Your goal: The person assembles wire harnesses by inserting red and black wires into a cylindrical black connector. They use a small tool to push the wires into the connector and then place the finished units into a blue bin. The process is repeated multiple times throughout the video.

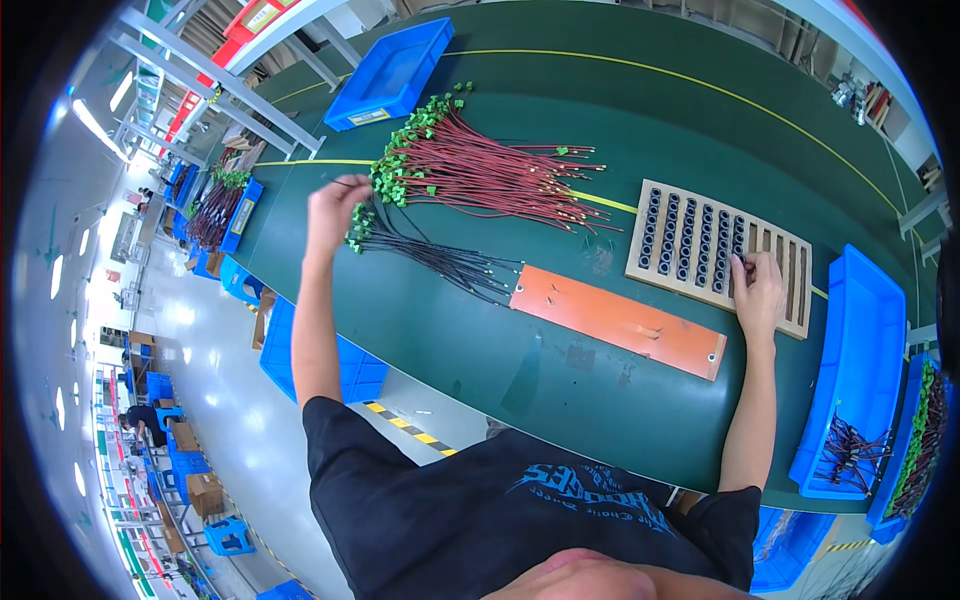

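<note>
On the left, my left hand [335,208] is raised beside the green connector ends, its fingers pinched on a thin black cable. Below it a bunch of black cables [440,257] with green connectors fans out to the right. My right hand [762,290] reaches over a wooden rack [797,275], thumb and forefinger closed at a small black round part [738,250] in the last filled row. Several rows of these black parts stand in the rack's left side; its right slots show bare wood. My fingers partly hide the part they touch.
A large pile of red cables [490,170] with green connectors lies at the back. An orange board [615,318] sits mid-table. Blue trays stand at the back left [392,75] and at the right [862,330], the right one holding dark cables [850,458].
</note>
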The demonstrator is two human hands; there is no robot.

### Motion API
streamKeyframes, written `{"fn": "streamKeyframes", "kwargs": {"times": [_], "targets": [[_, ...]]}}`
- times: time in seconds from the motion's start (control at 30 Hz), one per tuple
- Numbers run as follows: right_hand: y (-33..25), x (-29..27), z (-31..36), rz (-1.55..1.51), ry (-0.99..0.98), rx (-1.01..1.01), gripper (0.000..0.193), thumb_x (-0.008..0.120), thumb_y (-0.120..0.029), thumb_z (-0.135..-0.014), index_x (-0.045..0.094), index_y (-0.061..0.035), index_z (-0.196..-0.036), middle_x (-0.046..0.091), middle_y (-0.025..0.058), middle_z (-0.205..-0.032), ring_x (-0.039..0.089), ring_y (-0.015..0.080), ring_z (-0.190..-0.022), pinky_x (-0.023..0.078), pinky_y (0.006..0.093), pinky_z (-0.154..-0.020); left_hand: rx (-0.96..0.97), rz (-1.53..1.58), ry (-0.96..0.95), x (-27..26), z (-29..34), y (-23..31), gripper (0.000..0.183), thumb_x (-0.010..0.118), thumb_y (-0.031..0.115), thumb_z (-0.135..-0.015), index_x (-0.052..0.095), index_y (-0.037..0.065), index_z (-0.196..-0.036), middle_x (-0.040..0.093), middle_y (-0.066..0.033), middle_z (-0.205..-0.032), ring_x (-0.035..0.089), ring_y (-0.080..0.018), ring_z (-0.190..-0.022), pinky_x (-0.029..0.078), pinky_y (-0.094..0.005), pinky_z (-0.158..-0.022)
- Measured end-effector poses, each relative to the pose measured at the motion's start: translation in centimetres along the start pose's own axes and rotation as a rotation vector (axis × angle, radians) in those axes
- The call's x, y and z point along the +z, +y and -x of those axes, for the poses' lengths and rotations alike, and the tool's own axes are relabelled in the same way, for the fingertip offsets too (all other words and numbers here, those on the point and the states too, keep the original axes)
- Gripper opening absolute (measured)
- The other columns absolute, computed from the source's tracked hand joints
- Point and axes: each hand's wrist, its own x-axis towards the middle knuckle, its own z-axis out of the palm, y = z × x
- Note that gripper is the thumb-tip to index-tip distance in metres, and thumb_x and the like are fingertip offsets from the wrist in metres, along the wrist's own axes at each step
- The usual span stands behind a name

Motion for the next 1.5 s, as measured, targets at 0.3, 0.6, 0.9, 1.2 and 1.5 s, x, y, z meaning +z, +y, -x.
{"fn": "streamKeyframes", "kwargs": {"times": [0.3, 0.6, 0.9, 1.2, 1.5], "targets": [[0.6, 0.6, 0.3, -0.091, -0.059, 0.249, 0.025, 0.066, -0.026, -0.103, 0.062, -0.0022, -0.108, 0.068, 0.0130, -0.091, 0.065, 0.0279, -0.075, 0.051, 0.0424, -0.068, 0.283, -0.102, 0.439, -8.1, -6.0, 3.8, 0.018, 0.066, 0.007, -0.101, 0.075, 0.001, -0.115, 0.078, -0.0087, -0.099, 0.072, -0.0134, -0.087, 0.056, -0.0289, -0.084], [-0.9, -0.7, 0.2, -0.562, 0.136, 0.202, 0.033, 0.050, -0.034, -0.112, 0.059, -0.0043, -0.122, 0.068, 0.0085, -0.120, 0.061, 0.0158, -0.108, 0.048, 0.0335, -0.096, 0.421, 0.175, -0.329, 6.8, 2.0, 21.3, 0.015, 0.061, 0.010, -0.102, 0.069, -0.003, -0.104, 0.067, -0.0172, -0.094, 0.066, -0.0357, -0.087, 0.054, -0.0410, -0.078], [-12.3, -5.2, 1.0, -1.240, -0.148, -0.074, 0.019, 0.042, -0.023, -0.114, 0.046, -0.0052, -0.121, 0.063, 0.0169, -0.137, 0.054, 0.0110, -0.099, 0.047, 0.0318, -0.097, 0.346, 0.586, -0.946, 15.6, 8.5, 27.7, 0.025, 0.058, 0.019, -0.107, 0.072, -0.002, -0.108, 0.062, -0.0072, -0.077, 0.054, -0.0145, -0.065, 0.046, -0.0331, -0.061], [-14.2, -4.7, 1.9, -1.157, -0.247, -0.158, 0.018, 0.050, -0.019, -0.111, 0.053, -0.0031, -0.119, 0.062, 0.0126, -0.127, 0.058, 0.0134, -0.108, 0.051, 0.0328, -0.094, 0.215, 0.694, -0.953, 16.4, 8.8, 29.5, 0.026, 0.060, 0.021, -0.108, 0.074, 0.000, -0.108, 0.054, 0.0018, -0.070, 0.046, -0.0059, -0.062, 0.039, -0.0273, -0.055], [-11.9, -4.4, 1.3, -1.735, -0.099, 0.325, 0.021, 0.055, -0.023, -0.111, 0.060, -0.0045, -0.118, 0.064, 0.0053, -0.108, 0.061, 0.0130, -0.094, 0.052, 0.0308, -0.087, 0.105, 0.787, -0.831, 16.3, 8.6, 29.8, 0.029, 0.057, 0.024, -0.110, 0.071, 0.000, -0.104, 0.046, 0.0063, -0.067, 0.038, -0.0027, -0.058, 0.031, -0.0232, -0.051]]}}
